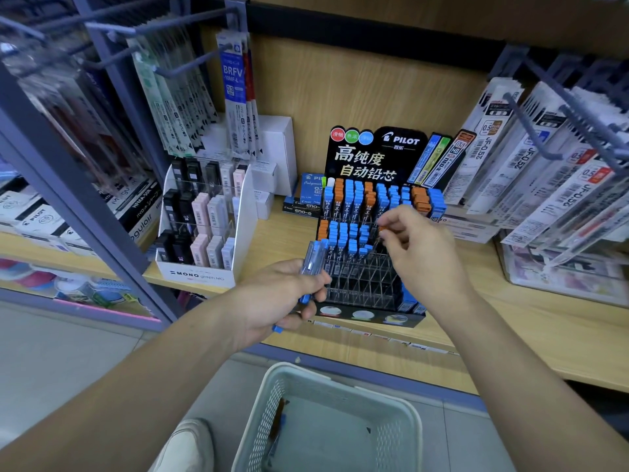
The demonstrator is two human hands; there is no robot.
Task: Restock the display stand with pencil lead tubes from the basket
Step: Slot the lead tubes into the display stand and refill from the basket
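A black Pilot display stand (pixel 366 315) sits on the wooden shelf, its clear tiered slots partly filled with blue-capped and orange-capped lead tubes (pixel 347 206). My left hand (pixel 282 301) grips a bundle of blue-capped tubes (pixel 312 264) just left of the stand's front rows. My right hand (pixel 415 243) pinches an orange-capped tube (pixel 382 229) over the stand's middle rows. Below, on the floor, a pale perforated basket (pixel 413 417) holds a few tubes (pixel 276 425) along its left wall.
A white Mono graph display box (pixel 200 274) of lead cases stands left of the stand. Refill packs hang on hooks at left (pixel 235 97) and right (pixel 531 158). Small Pilot boxes (pixel 308 195) lie behind the stand. My shoe (pixel 190 444) is beside the basket.
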